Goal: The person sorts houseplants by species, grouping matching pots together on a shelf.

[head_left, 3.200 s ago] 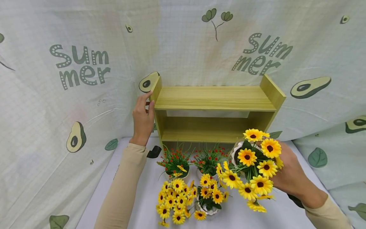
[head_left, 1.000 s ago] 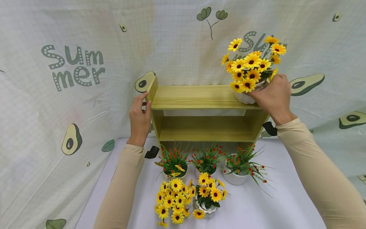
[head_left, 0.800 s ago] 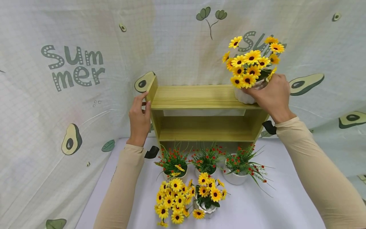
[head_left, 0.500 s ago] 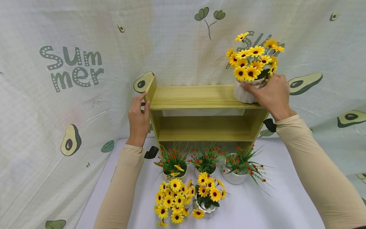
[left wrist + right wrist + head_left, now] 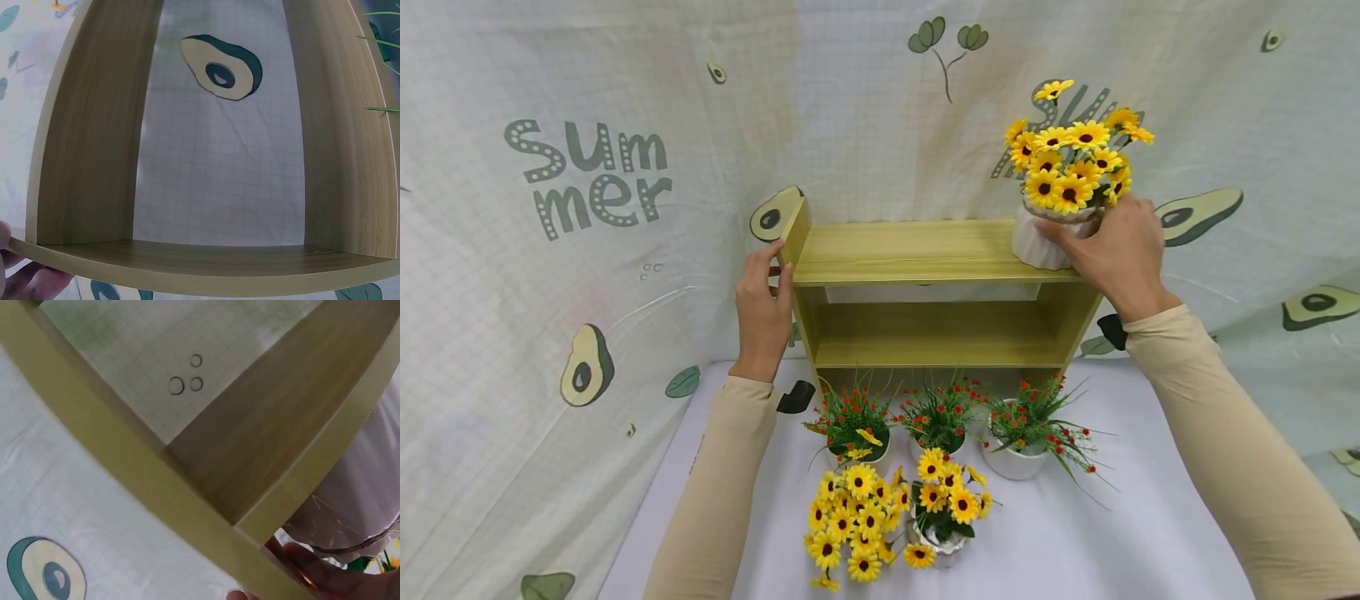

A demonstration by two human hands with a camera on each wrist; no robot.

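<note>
My right hand [image 5: 1116, 254] grips a white ribbed flowerpot [image 5: 1045, 246] of yellow sunflowers [image 5: 1071, 158]. The pot is at the right end of the top board of a wooden shelf [image 5: 910, 250]. In the right wrist view, my fingers [image 5: 337, 575] show beside the pot's rim [image 5: 359, 547], partly behind the shelf's side panel. At the shelf's other end, my left hand [image 5: 763, 304] holds the left side panel [image 5: 795, 237], thumb and index finger at its front edge. Part of that hand appears at the lower left corner of the left wrist view.
Three white pots of red-flowered grass [image 5: 853, 425] stand in a row before the shelf's base. Nearer me are a sunflower cluster [image 5: 857, 525] and a second sunflower pot [image 5: 943, 546] on the white tabletop [image 5: 1060, 542]. A printed cloth [image 5: 865, 100] hangs behind.
My right hand has carried the sunflower pot from above the table up onto the top board's right end. The flowers have tipped back to upright. My left hand has stayed on the side panel.
</note>
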